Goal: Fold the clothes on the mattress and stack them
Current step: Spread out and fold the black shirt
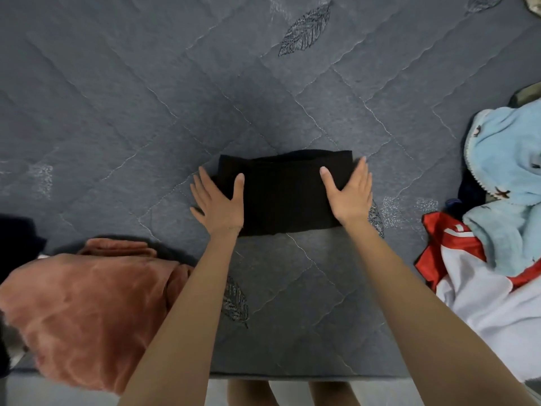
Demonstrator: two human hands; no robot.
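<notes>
Salmon, plush and closest of all: the pink fleece [87, 312] is seen at the lower left, roughly folded and parked right at the near edge of the mattress [292, 317]. It's probably been put there as the start of the stack, though that can't be confirmed. At the lower right, a white-and-red garment [474, 288] is left crumpled, clearly not dealt with yet.

Further up, at the centre of the frame, the black garment [285, 197] is laid flat on the mattress, already folded down to a compact rectangle. It's framed on both sides. The left hand [218, 200] is placed along its left edge and the right hand [349, 194] along its right edge. On each hand the four fingers are kept straight and close together beside the fabric, with the thumb splayed out and laid on top of the cloth. Nothing is pinched. The placement looks meant to square up the edges and keep the layers from sliding, or to get the bundle ready for a lift toward the pile. Whether the fingertips are tucked under the fabric can't be told.

Past that, at the right edge, a light blue fleece [503, 159] is heaped unfolded. Beyond it, only quilted grey with a stitched leaf [306, 30] is seen at the top.
</notes>
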